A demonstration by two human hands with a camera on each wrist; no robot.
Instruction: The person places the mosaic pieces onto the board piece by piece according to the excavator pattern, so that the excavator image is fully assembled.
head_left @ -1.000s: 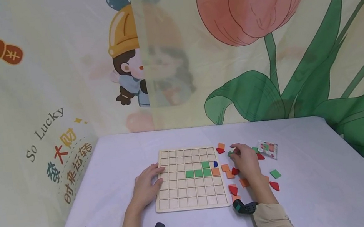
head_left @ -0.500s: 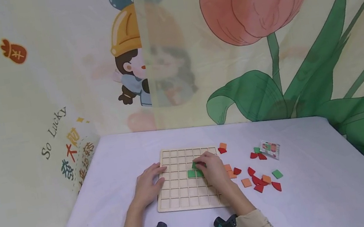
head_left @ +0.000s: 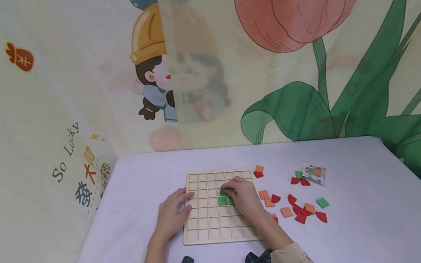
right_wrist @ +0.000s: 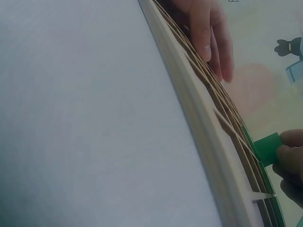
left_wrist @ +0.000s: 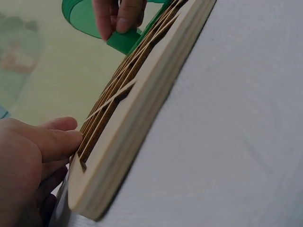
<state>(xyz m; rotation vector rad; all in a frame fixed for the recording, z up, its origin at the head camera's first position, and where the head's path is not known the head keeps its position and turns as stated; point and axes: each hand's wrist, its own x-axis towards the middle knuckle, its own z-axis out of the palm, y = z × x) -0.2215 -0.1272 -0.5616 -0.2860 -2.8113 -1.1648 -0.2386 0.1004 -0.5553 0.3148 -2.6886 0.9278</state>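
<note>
A wooden grid board (head_left: 203,223) lies on the white table. My right hand (head_left: 246,197) is over its right half and pinches a green square tile (right_wrist: 268,148) between thumb and fingertips. In the right wrist view the tile stands tilted, its lower edge at the grid. Just nearer to me, a green tile (head_left: 222,201) sits in a grid cell, with more green partly hidden by the right hand. My left hand (head_left: 171,213) rests at the board's left edge, its fingers fairly straight and touching the rim.
Right of the board lie loose orange square tiles (head_left: 286,212), red quarter-round pieces (head_left: 321,216) and a green tile (head_left: 322,202). A small clear packet (head_left: 314,173) with a printed picture lies farther back. A patterned curtain (head_left: 200,61) hangs behind the table.
My right hand has picked up the green tile from right of the board and moved left with it over the grid. During the last half second it barely moves. My left hand stays at the edge.
</note>
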